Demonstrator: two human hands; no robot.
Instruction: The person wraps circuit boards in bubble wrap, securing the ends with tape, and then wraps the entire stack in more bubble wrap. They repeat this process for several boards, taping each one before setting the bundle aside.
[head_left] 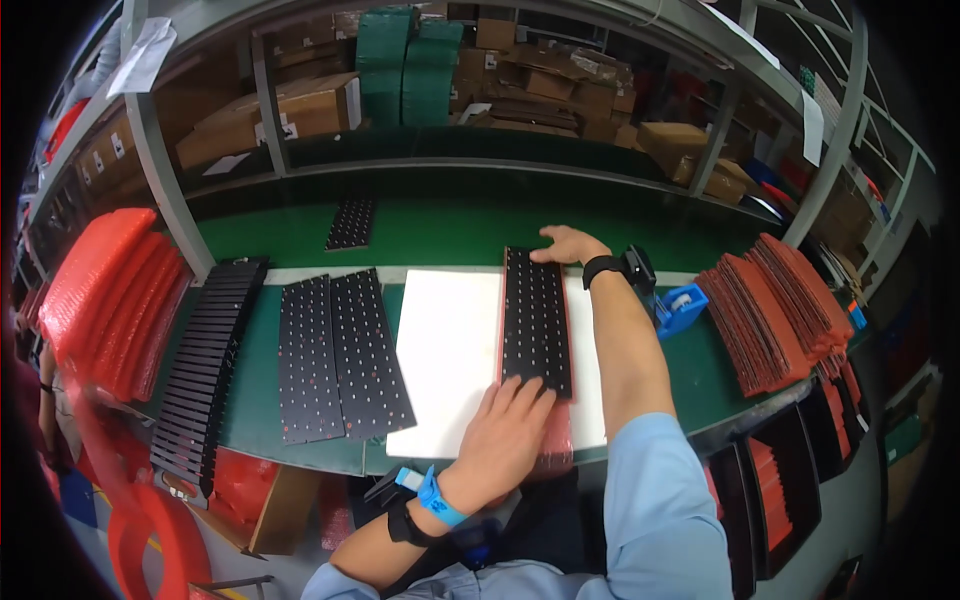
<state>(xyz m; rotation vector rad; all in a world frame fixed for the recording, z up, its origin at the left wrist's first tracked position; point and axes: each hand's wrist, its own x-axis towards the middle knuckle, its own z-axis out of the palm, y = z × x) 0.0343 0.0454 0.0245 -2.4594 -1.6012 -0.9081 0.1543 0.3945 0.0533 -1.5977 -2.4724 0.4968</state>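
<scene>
Resting our left hand [502, 440] and right hand [572, 246] at opposite ends of a black panel [538, 315].
From the head view, we see the panel lying lengthwise on red wrap [556, 440], over a white sheet [440, 340] in the middle of the green surface [255, 400]. Our left fingers are a little spread across the near end; our right thumb meets the far end, fingers reaching past it, and we cannot tell whether they pinch. To the left, two overlapping dotted panels [312, 360] lie beside a fanned row of black pieces [205, 375], with red bubble-wrapped bundles [110, 310] at the far left. A blue tape dispenser [680, 312] stands near our right forearm, and red-wrapped stacks [745, 320] sit farther right.
</scene>
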